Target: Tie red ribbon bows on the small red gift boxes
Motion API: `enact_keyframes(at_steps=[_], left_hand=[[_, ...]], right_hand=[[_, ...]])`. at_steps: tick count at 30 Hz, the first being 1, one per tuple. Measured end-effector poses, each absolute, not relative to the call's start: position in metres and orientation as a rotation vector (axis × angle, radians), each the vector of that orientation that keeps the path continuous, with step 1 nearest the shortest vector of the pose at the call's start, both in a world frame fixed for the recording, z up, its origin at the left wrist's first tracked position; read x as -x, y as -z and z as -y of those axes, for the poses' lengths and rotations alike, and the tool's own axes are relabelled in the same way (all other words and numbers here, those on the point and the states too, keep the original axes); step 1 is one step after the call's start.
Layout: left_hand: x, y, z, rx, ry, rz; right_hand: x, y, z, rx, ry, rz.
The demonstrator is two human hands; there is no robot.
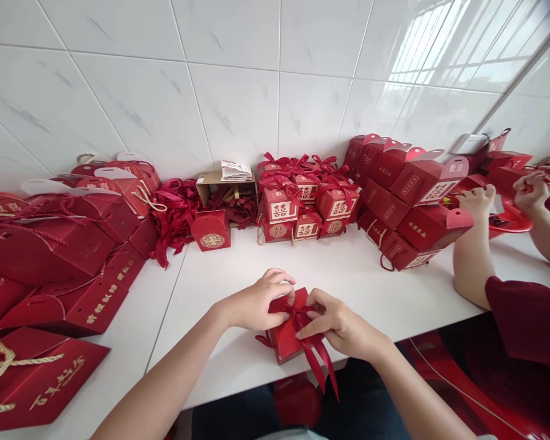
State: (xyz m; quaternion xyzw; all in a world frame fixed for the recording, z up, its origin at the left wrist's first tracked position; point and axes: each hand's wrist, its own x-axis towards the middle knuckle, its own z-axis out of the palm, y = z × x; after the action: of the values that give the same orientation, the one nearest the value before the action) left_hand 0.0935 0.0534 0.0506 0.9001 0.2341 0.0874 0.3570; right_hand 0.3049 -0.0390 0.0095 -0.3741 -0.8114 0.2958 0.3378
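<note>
A small red gift box (285, 343) lies at the table's front edge before me, with a dark red ribbon (319, 362) gathered in a bow on its top. My left hand (260, 300) pinches the ribbon from the left, thumb and fingers closed near the knot. From the right, my right hand (334, 321) grips the ribbon's other side between thumb and fingers. Two ribbon tails hang over the table edge, and a shorter end pokes out at the box's left.
Red boxes with rope handles (50, 244) pile up at left. Behind are loose ribbons (172, 208), an open cardboard box (206, 189), a single red box (211, 231) and stacked bow-tied boxes (279, 205). More boxes (410, 208) stand right, beside a co-worker's hands (476, 205) and a red bowl (516, 225).
</note>
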Motion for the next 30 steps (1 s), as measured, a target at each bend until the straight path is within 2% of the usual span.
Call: enact_keyframes(at_steps=[6, 16, 24, 30], left_hand=[[-0.096, -0.049, -0.061, -2.204, -0.206, -0.456], [-0.093, -0.034, -0.064, -2.191, -0.27, -0.468], [-0.099, -0.052, -0.054, -2.588, -0.494, -0.746], [-0.09, -0.045, -0.053, -2.29, -0.39, -0.603]], right_hand=[[-0.304, -0.01, 0.039, 0.96, -0.767, 2.105], [-0.305, -0.01, 0.04, 0.973, -0.784, 2.094], [-0.304, -0.01, 0.039, 0.962, -0.758, 2.083], [-0.304, -0.009, 0.038, 0.909, -0.787, 2.031]])
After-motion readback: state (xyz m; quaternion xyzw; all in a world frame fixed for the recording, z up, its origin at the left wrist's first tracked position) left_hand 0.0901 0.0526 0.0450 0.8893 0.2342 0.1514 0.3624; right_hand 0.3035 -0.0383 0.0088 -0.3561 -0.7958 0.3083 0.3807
